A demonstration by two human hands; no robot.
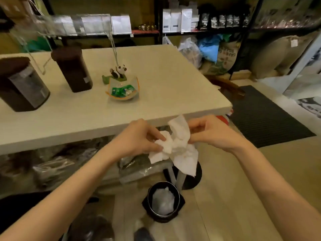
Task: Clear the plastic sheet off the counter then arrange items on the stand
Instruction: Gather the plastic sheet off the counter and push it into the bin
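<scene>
Head view. Shelves of bagged goods line the back wall at 12 o'clock; a pale counter fills the middle ground. On it stand two dark canisters at 9 to 10 o'clock, a panda figure and a clear dish of green packets near centre, and a clear stand at 11 o'clock. No plastic sheet shows on the counter. Below the counter edge, at 6 o'clock, the left hand and right hand both pinch a crumpled white sheet, fingers closed on its left and right ends; whether it is plastic or paper cannot be told. It hangs directly above a dark bin on the floor that already holds a pale wad. The sheet appears light, soft and limp, easily bunched; gathering it into the palm would likely control it better than holding its edges.
</scene>
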